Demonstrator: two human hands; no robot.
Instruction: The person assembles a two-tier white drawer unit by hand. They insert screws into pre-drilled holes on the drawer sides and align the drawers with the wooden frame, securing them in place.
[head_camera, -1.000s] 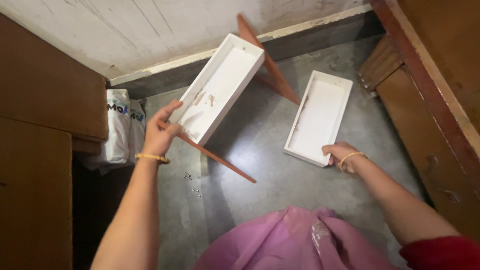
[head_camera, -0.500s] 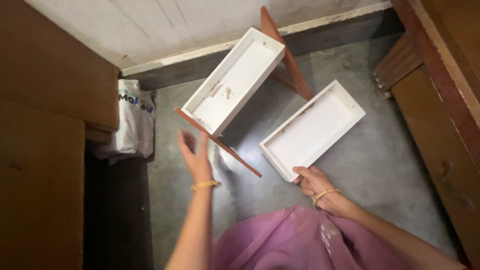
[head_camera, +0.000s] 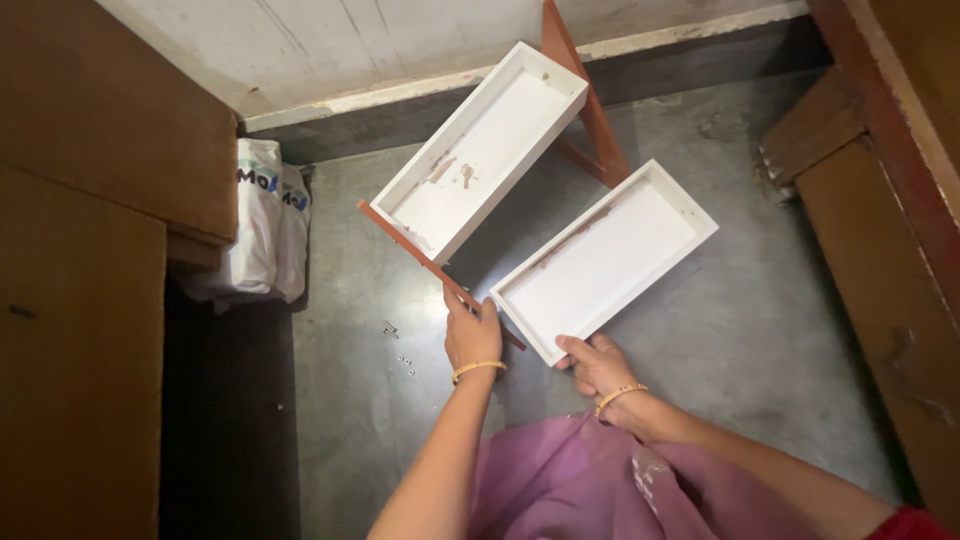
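Two shallow white trays lie on the grey floor. The far tray (head_camera: 480, 150) is fixed on a red-brown wooden frame (head_camera: 440, 270). The near tray (head_camera: 600, 260) lies slanted beside it. My left hand (head_camera: 472, 335) rests on the lower end of the frame's red-brown strip, fingers on it, close to the near tray's corner. Over at that tray's near short edge, my right hand (head_camera: 595, 362) grips the rim. Both wrists wear thin gold bangles.
Several small screws (head_camera: 398, 350) lie on the floor left of my left hand. A white plastic bag (head_camera: 262, 220) leans against brown wooden panels (head_camera: 90, 260) at the left. More brown woodwork (head_camera: 880, 200) runs along the right. Purple cloth (head_camera: 580, 480) covers my lap.
My right hand has swung the near tray round and pulled it toward the frame. My left hand let go of the far tray and came down to the frame's lower end.
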